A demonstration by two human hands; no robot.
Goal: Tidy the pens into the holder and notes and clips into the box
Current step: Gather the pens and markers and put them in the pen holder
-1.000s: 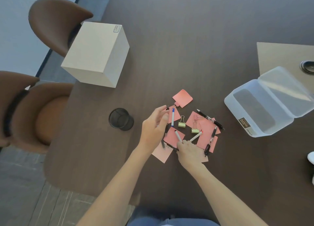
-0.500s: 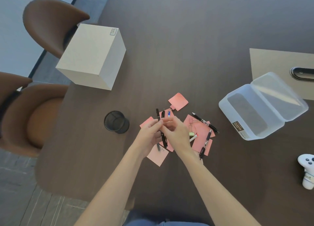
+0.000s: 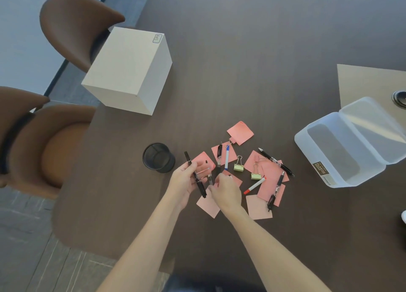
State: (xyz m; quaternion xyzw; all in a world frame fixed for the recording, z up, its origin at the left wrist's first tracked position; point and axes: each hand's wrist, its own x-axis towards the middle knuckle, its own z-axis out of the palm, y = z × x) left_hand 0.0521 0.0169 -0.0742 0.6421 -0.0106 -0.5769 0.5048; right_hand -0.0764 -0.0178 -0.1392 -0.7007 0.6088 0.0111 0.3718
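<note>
Black pen (image 3: 195, 175) in left hand (image 3: 184, 179)

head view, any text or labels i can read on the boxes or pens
White box: small label at its top corner, too blurred to read.
Clear plastic box: dark sticker, print too small to read.
Pens: no legible text.

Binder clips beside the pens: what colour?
Pale green binder clips, wire handles; clearest in the head view.
</note>
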